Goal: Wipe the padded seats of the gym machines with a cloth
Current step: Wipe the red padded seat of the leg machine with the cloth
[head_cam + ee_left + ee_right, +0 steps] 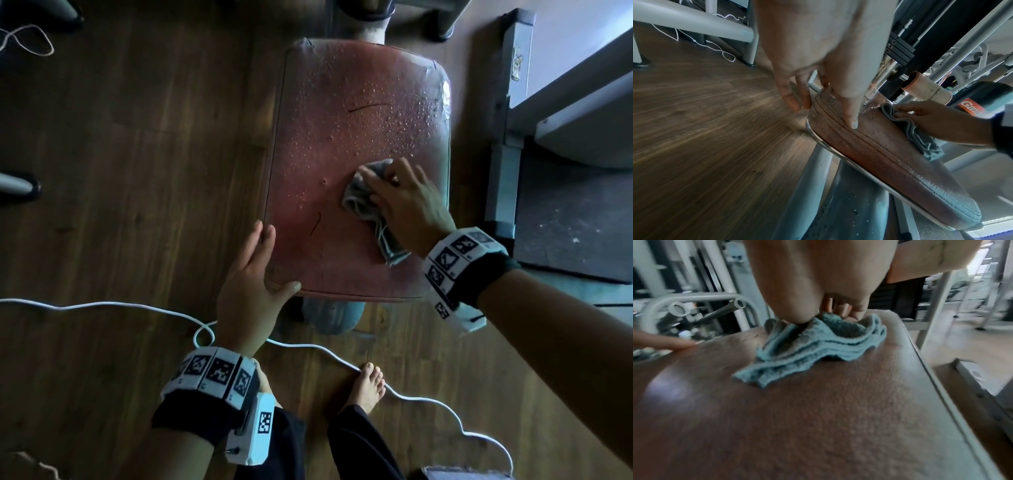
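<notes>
A red-brown padded seat (342, 120) fills the middle of the head view, its far half beaded with water drops. My right hand (404, 202) grips a bunched grey-blue cloth (359, 202) and presses it on the seat's right side, near the middle. The right wrist view shows the cloth (807, 350) in folds under the curled fingers (840, 308) on the seat (818, 418). My left hand (253, 270) rests on the near left corner, fingers straight along the side, thumb on the front edge. In the left wrist view the thumb (851, 113) lies on the seat (890, 155).
A white cable (102, 305) snakes over the wooden floor (137, 171) in front of the seat, passing my bare foot (368, 387). Grey machine frame (503, 171) stands close to the seat's right side. A foam roller (925, 87) hangs beyond the far end.
</notes>
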`<move>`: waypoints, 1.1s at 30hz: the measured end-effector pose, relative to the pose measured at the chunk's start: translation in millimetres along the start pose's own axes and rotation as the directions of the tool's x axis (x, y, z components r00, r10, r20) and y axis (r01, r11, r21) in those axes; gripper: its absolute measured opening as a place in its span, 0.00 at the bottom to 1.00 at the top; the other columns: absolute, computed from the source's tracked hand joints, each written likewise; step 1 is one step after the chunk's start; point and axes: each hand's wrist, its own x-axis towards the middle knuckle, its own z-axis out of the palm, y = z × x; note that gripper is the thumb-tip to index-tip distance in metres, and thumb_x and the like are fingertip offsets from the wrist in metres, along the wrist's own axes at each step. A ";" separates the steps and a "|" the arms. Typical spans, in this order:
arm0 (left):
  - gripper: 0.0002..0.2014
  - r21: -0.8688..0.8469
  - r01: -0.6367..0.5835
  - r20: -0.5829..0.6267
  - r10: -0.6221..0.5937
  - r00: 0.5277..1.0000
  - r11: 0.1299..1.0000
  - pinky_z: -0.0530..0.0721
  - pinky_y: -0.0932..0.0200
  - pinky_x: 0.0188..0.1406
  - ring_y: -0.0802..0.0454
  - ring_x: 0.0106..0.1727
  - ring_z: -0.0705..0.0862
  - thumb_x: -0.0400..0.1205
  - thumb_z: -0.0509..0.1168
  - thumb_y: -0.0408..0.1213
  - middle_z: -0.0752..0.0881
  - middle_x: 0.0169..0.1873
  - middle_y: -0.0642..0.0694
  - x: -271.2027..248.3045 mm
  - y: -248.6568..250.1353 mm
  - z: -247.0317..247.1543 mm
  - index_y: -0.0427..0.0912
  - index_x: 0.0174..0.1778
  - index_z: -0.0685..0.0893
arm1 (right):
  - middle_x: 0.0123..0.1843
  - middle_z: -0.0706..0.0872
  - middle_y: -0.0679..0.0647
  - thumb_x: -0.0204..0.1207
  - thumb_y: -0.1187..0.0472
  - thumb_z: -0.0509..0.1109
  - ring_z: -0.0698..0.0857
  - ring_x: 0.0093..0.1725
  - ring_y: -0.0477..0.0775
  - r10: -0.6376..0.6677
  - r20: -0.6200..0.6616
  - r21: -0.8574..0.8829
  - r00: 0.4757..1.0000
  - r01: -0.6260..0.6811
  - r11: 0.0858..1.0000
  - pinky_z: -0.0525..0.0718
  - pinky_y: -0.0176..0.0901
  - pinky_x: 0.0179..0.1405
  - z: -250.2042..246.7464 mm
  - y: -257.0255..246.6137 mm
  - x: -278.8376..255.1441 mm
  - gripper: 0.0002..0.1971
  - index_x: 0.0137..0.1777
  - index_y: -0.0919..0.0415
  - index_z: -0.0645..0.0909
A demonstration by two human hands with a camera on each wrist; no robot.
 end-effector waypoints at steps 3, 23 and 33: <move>0.46 -0.002 -0.005 -0.007 0.005 1.000 1.000 0.70 0.62 0.66 0.60 0.83 0.57 0.72 0.77 0.48 0.53 0.84 0.64 -0.2 -0.5 0.5 0.56 0.84 0.60 | 0.63 0.74 0.58 0.83 0.49 0.57 0.75 0.57 0.63 0.023 -0.021 0.007 1.000 -0.023 1.000 0.84 0.63 0.48 1.6 -7.1 -4.4 0.23 0.77 0.48 0.71; 0.47 -0.065 -0.007 -0.055 0.004 0.999 0.998 0.70 0.64 0.69 0.62 0.81 0.61 0.69 0.80 0.46 0.58 0.83 0.63 0.4 0.3 1.9 0.53 0.83 0.64 | 0.67 0.70 0.55 0.80 0.43 0.60 0.72 0.60 0.65 -0.121 -0.004 -0.040 0.993 0.120 0.992 0.71 0.67 0.66 16.3 -35.8 -40.9 0.26 0.78 0.43 0.69; 0.44 -0.283 -0.059 0.004 0.063 0.998 0.957 0.63 0.69 0.77 0.68 0.80 0.63 0.67 0.81 0.35 0.66 0.80 0.62 8.8 -20.5 -8.3 0.52 0.80 0.70 | 0.59 0.75 0.54 0.79 0.53 0.68 0.77 0.51 0.58 -0.219 0.003 0.042 0.976 0.218 0.975 0.79 0.54 0.47 21.9 -73.9 -90.1 0.27 0.78 0.50 0.71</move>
